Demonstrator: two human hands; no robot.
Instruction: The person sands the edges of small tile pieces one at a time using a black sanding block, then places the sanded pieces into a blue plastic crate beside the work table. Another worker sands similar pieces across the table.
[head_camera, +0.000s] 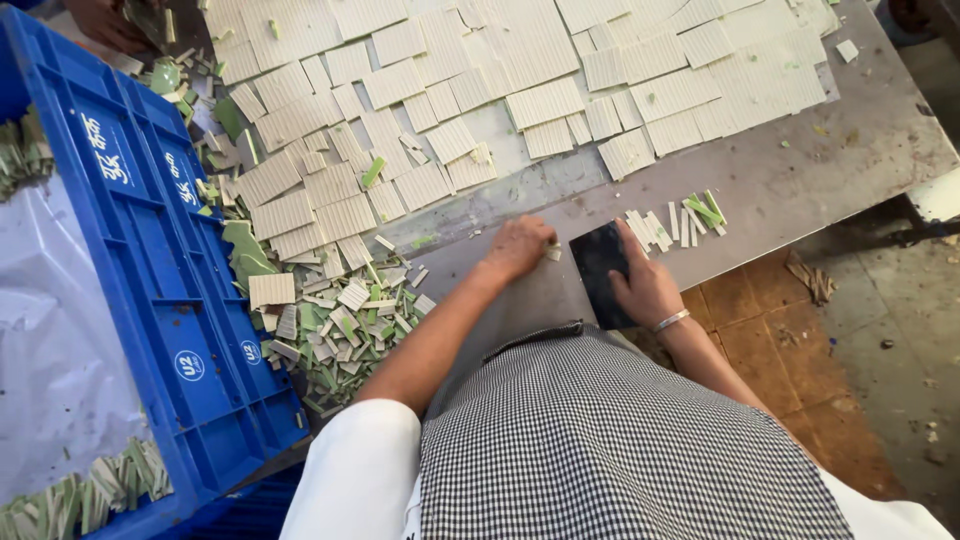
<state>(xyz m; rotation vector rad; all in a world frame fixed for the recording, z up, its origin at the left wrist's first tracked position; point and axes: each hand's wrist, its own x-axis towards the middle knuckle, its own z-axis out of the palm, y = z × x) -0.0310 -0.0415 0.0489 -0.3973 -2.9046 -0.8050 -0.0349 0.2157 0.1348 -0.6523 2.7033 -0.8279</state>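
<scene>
L hand (518, 246) sits knuckles-up on the grey table (800, 180), fingers curled tight, pinching a small pale strip piece (553, 254) at its right edge. R hand (648, 290) just right of it, fingers pressed together flat on a dark blade (598, 270), thumb behind. Cut strips (672, 226) lie right of blade; ribbed pale sheets (450, 90) far side, blue crate (165, 290) at left.

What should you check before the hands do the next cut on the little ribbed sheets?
1. Left hand pins a small piece on the table: ok.
2. Right hand grips the dark flat blade: ok.
3. Left fingers clear of the blade edge: cannot tell.
4. Cut strips lie apart from the blade: ok.
5. Blue crate beside the scrap pile: ok.
</scene>
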